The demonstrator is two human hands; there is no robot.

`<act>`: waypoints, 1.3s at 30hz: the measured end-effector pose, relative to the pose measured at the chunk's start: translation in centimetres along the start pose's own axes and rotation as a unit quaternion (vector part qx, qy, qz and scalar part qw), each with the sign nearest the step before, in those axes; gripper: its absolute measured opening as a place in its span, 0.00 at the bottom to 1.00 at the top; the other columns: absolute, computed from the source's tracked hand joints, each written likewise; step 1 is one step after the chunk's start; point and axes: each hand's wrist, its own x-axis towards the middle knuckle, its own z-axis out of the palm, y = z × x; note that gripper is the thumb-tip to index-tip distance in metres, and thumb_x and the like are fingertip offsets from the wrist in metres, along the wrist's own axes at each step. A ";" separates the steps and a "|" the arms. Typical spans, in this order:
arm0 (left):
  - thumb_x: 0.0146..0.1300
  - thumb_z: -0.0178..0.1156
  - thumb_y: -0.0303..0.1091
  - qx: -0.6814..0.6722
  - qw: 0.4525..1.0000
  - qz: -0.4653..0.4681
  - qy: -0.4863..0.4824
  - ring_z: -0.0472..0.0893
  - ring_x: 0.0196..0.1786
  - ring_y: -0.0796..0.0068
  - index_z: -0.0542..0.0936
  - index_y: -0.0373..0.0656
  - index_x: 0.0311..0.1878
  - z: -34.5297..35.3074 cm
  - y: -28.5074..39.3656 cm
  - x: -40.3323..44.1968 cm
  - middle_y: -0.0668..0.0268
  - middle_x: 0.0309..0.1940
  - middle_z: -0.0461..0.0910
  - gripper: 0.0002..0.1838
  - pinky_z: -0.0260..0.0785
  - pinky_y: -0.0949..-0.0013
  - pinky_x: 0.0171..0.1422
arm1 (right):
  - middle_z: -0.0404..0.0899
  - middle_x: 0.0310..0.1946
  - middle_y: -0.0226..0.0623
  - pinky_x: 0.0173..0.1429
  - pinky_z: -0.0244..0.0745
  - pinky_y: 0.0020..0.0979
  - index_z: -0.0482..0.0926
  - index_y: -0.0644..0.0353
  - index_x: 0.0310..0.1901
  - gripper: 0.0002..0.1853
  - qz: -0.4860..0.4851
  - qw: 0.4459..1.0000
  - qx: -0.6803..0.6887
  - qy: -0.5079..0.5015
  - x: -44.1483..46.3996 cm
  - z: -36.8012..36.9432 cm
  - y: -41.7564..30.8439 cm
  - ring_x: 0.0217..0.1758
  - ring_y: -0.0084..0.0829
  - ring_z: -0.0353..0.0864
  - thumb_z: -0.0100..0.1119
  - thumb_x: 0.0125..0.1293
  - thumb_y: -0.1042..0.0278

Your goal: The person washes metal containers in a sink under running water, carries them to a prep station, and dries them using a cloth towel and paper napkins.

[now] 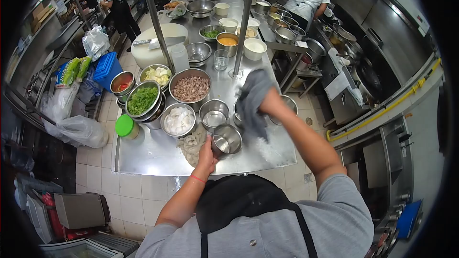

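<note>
Gripping the pot (226, 139) by its outer wall, our left hand (206, 157) sits at its left side; our right hand (270, 102), blurred, seems closed on a grey rag (254, 99), though the folds hide most of its fingers. We would do well to hold the pot steady — palm firm on the wall, fingertips clear of the inside — and to gather the rag into the palm, because a loose end could snag a rim or brush the food. A slow, low sweep would probably be safer than a wide one.

Nearest us, the pot lies just to the right of our left palm, touching it, mouth up and leaning rightward; whether its base rests on the counter (143, 156) we cannot tell. Beside that hand, a little to the left, is a crumpled beige cloth (192, 147). Just beyond the pot stands a second pot (213, 114), with the white pieces (178, 120) in a bowl to its left. Farther out, the rag spreads to the left of our right hand — beyond the pot and well apart from our left grip. Past these we see the chopped meat (191, 87), then a glass (221, 59).
</note>
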 end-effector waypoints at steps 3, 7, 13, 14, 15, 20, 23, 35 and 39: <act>0.74 0.42 0.51 0.079 0.992 0.091 0.036 0.75 0.58 0.66 0.70 0.35 0.58 -1.0 -0.6 1.2 0.57 0.56 0.74 0.26 0.67 0.62 0.63 | 0.80 0.47 0.47 0.55 0.73 0.38 0.82 0.63 0.41 0.13 0.174 0.932 -0.049 -0.315 -2.6 7.9 0.6 0.52 0.41 0.79 0.54 0.57 0.68; 0.74 0.43 0.47 0.127 0.966 0.184 0.132 0.71 0.62 0.67 0.67 0.30 0.61 -2.7 -0.8 0.9 0.54 0.57 0.73 0.27 0.63 0.66 0.66 | 0.80 0.49 0.47 0.56 0.74 0.39 0.83 0.61 0.43 0.15 0.091 0.880 -0.067 -0.462 -2.1 9.6 0.1 0.53 0.41 0.79 0.52 0.57 0.70; 0.61 0.53 0.37 0.540 0.799 0.214 0.157 0.63 0.69 0.47 0.55 0.23 0.68 -0.9 -0.4 -1.9 0.35 0.64 0.62 0.37 0.53 0.62 0.73 | 0.83 0.40 0.50 0.49 0.77 0.40 0.84 0.65 0.34 0.11 0.120 0.925 0.018 -0.360 -3.9 11.9 1.5 0.46 0.46 0.82 0.53 0.52 0.73; 0.56 0.49 0.29 0.550 0.785 0.222 0.180 0.62 0.69 0.42 0.54 0.23 0.68 -0.3 -0.2 -1.8 0.33 0.64 0.61 0.37 0.53 0.61 0.73 | 0.83 0.40 0.50 0.49 0.77 0.40 0.84 0.65 0.34 0.11 0.123 0.928 0.016 -0.352 -4.0 11.2 1.4 0.46 0.46 0.82 0.53 0.52 0.73; 0.56 0.49 0.29 0.553 0.782 0.230 0.175 0.62 0.69 0.42 0.54 0.23 0.68 -0.4 0.0 -1.3 0.33 0.64 0.61 0.37 0.53 0.61 0.73 | 0.83 0.40 0.49 0.49 0.77 0.40 0.84 0.63 0.34 0.11 0.114 0.913 0.005 -0.392 -4.6 10.5 1.0 0.46 0.45 0.82 0.53 0.53 0.73; 0.55 0.48 0.28 0.575 0.749 0.279 0.176 0.64 0.68 0.43 0.54 0.24 0.68 0.9 1.6 0.2 0.34 0.64 0.62 0.36 0.55 0.60 0.72 | 0.83 0.39 0.49 0.48 0.77 0.41 0.84 0.61 0.34 0.10 0.133 0.890 0.004 -0.437 -10.7 6.3 -1.5 0.45 0.44 0.83 0.55 0.53 0.71; 0.58 0.54 0.31 0.581 0.732 0.307 0.178 0.68 0.65 0.47 0.57 0.26 0.68 0.9 1.3 2.7 0.37 0.61 0.67 0.35 0.58 0.59 0.70 | 0.82 0.43 0.48 0.52 0.76 0.40 0.83 0.62 0.38 0.12 0.143 0.894 0.012 -0.424 -14.2 4.8 -2.0 0.50 0.43 0.81 0.54 0.54 0.71; 0.66 0.51 0.56 0.040 0.961 -0.190 -0.196 0.76 0.58 0.61 0.71 0.41 0.62 11.3 0.4 -8.3 0.57 0.55 0.77 0.31 0.64 0.58 0.66 | 0.80 0.36 0.41 0.49 0.73 0.34 0.80 0.61 0.36 0.12 0.020 0.931 0.322 -0.174 -15.3 -3.3 -8.1 0.43 0.35 0.78 0.65 0.50 0.66; 0.65 0.55 0.47 0.136 0.964 -0.082 -0.214 0.76 0.57 0.60 0.68 0.41 0.63 14.1 4.1 -8.5 0.56 0.55 0.76 0.28 0.65 0.58 0.65 | 0.78 0.46 0.37 0.54 0.73 0.35 0.78 0.55 0.46 0.14 0.010 0.946 0.324 0.014 -14.9 4.1 -5.2 0.49 0.33 0.77 0.58 0.60 0.61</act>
